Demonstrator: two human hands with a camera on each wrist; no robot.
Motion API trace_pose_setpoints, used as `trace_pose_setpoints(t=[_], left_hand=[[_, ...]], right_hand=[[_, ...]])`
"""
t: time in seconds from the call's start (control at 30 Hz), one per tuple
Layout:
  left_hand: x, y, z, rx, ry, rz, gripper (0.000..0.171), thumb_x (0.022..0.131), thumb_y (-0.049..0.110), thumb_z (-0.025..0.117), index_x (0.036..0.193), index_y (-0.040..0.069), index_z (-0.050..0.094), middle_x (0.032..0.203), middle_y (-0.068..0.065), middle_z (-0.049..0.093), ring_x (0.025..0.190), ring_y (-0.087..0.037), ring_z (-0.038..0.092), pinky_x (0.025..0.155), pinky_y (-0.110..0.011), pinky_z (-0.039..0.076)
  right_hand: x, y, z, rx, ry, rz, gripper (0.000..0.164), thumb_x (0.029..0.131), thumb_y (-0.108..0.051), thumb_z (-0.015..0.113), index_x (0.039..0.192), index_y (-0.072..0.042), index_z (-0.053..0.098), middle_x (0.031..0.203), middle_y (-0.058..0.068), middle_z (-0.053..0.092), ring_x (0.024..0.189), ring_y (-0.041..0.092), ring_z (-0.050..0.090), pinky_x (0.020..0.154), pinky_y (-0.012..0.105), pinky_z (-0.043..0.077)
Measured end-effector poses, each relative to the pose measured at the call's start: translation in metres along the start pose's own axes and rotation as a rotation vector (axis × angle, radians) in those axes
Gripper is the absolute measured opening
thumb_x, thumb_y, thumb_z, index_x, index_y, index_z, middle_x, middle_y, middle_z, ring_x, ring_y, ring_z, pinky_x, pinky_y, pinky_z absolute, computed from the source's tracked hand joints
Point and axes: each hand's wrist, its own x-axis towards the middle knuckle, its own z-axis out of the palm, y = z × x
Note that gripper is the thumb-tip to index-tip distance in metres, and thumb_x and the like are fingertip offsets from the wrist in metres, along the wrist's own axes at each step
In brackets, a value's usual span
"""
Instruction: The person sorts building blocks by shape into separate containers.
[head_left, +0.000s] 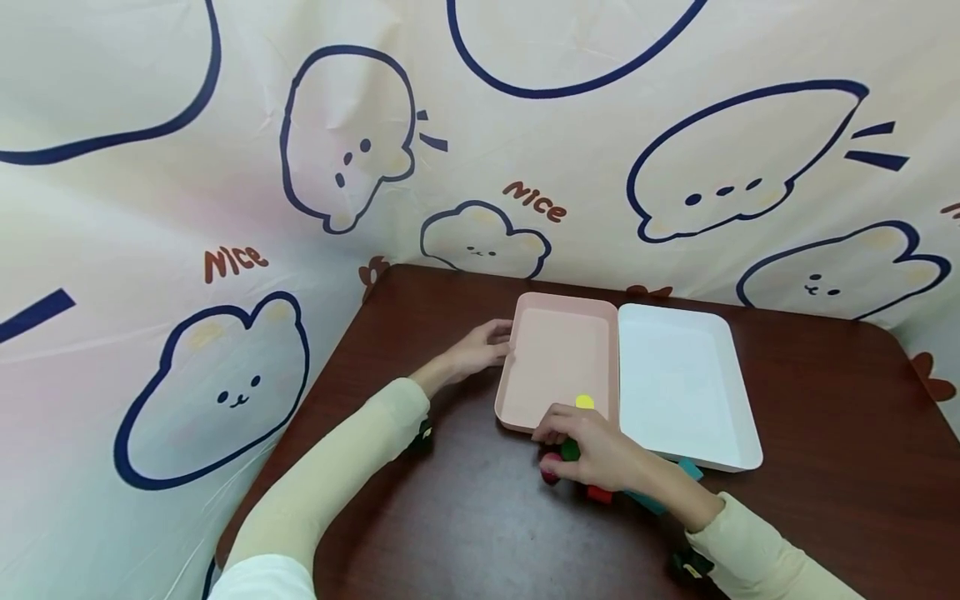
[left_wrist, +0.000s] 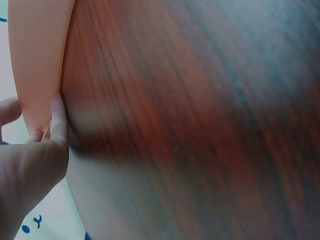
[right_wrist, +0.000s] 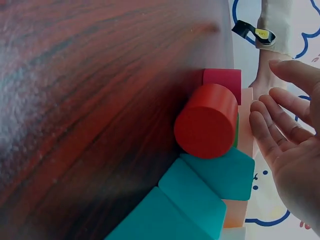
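Observation:
At the outer left wall of a pink tray (head_left: 558, 358), my left hand (head_left: 480, 348) rests its fingers; the left wrist view shows the fingers (left_wrist: 59, 120) touching that wall. My right hand (head_left: 592, 446) hovers over blocks by the tray's near edge. Its fingers are loosely bent with nothing between them in the right wrist view. Beneath it lie a crimson block (right_wrist: 222, 82), a red cylinder (right_wrist: 207, 122), a green block (head_left: 570, 450), mostly hidden, and several teal blocks (right_wrist: 192, 195). A yellow piece (head_left: 584, 402) shows inside the tray's near right corner, partly covered by the right hand.
A white tray (head_left: 682, 383) stands against the pink tray's right side. Both sit on a dark brown wooden table (head_left: 465, 517). A printed cloth (head_left: 480, 142) hangs behind the table and along its left side.

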Motion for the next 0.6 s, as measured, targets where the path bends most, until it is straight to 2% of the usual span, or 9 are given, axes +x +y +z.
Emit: trace_pose_setpoints(t=[0.27,0.6], left_hand=[[0.0009,-0.0018,-0.0002,0.008,-0.001,-0.008,0.059,0.109,0.011,0.056,0.163,0.005,0.034,0.163,-0.02,0.04,0.149,-0.032,0.045,0.11,-0.041,0.052],[0.0024,-0.0032,-0.0005,-0.024,-0.003,0.018,0.058,0.109,0.008,0.056,0.163,0.001,0.032,0.162,-0.023,0.041,0.149,-0.034,0.044,0.112,-0.044,0.051]], right_hand=[[-0.0032,-0.0011,0.0046,-0.06,-0.032,0.006,0.026,0.092,-0.02,0.085,0.114,-0.01,0.074,0.108,-0.003,0.069,0.096,0.009,0.066,0.085,0.03,0.059],[-0.0075,-0.0011,0.0082,-0.105,-0.031,0.006,0.028,0.09,-0.02,0.087,0.114,-0.011,0.075,0.11,-0.003,0.069,0.096,0.01,0.062,0.084,0.033,0.058]])
